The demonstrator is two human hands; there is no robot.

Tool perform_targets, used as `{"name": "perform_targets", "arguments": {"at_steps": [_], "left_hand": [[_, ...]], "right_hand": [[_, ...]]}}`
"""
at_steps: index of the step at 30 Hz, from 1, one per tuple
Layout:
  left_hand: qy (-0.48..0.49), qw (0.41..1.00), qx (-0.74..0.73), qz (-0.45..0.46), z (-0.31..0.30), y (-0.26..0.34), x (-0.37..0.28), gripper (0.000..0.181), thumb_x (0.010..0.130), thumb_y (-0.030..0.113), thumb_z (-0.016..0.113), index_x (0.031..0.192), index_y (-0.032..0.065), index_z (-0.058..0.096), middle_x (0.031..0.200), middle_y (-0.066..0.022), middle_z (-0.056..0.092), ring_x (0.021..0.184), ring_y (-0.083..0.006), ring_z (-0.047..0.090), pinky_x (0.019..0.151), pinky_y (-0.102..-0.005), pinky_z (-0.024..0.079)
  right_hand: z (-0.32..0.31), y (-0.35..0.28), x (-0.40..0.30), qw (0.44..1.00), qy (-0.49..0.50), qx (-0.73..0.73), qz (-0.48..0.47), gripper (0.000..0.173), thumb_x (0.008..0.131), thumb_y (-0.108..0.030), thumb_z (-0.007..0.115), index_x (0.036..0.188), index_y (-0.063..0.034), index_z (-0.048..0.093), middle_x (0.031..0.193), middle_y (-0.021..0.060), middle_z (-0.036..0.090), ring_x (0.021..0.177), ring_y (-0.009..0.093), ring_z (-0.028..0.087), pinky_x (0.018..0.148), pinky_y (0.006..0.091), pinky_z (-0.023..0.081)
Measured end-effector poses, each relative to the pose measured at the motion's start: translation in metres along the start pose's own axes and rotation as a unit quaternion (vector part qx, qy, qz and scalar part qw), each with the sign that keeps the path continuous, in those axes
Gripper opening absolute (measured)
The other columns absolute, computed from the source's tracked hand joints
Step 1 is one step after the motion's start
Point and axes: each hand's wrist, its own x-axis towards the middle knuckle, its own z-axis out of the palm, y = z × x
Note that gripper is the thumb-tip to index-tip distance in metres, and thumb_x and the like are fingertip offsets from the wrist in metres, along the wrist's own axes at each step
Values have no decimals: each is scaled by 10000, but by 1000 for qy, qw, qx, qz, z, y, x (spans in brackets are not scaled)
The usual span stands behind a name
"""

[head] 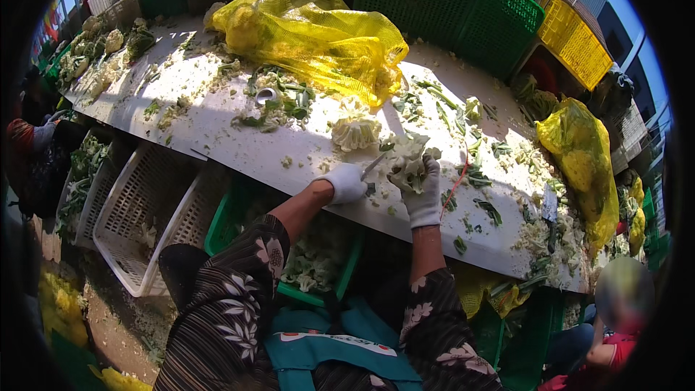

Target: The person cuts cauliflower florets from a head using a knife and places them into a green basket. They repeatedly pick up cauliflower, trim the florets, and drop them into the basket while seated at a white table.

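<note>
My left hand (347, 182), in a white glove, is closed around a knife (373, 166) whose blade points up toward the cauliflower piece (407, 158). That piece is gripped by my gloved right hand (423, 202) above the front part of the white table (244, 153). Just beyond the blade, a cut cauliflower head (355, 133) rests on the tabletop. Green leaf trimmings (296, 100) and crumbs lie scattered around. A white ring-shaped object (266, 96) sits among the leaves. Behind them slumps a large yellow mesh bag (309, 27) with cauliflower inside.
Below the table edge stand a green crate (354, 266) of florets and a white crate (117, 228). At right are another yellow mesh bag (578, 157), a metal blade (549, 203) and a seated person (608, 353). A red cord (461, 176) crosses the table.
</note>
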Motion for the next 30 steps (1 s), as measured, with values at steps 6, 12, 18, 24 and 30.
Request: {"name": "perform_targets", "arguments": {"at_steps": [6,12,18,24,30], "left_hand": [[101,978,-178,-48,-33,-26,-92,312,966,285,600,1049,-14,566,698,-97,597,461,-186,575,435,-335,479],[208,907,-341,-132,-48,-104,-213,284,952,273,612,1006,1,551,658,-51,574,439,-129,535,391,-283,439],[273,874,-364,-172,-43,-131,-252,276,964,291,609,981,22,549,640,-42,583,394,-117,521,363,-268,398],[324,877,-326,-136,-52,-127,-255,292,959,290,617,955,4,557,623,-48,587,423,-110,532,387,-270,444],[354,916,-167,-86,-34,-164,-249,261,935,245,656,939,5,554,671,-174,641,614,-345,659,573,-440,497]], "right_hand": [[-26,-24,-35,1000,13,15,-14,250,967,-311,541,1096,-118,636,987,62,691,928,224,671,891,469,552],[24,-8,-123,997,0,77,-4,320,960,-342,556,1163,-99,610,1164,83,654,1050,284,640,958,554,509],[47,-23,-90,987,-28,155,-46,515,961,-424,586,1282,-24,540,1259,178,606,1172,375,578,1037,582,463],[76,-12,-100,990,129,-37,-47,577,977,-373,594,1311,42,371,1234,274,487,1119,395,554,1000,586,475],[80,73,-129,933,135,-333,-27,367,997,-117,487,1331,38,492,1153,197,632,974,267,669,821,390,580]]}}
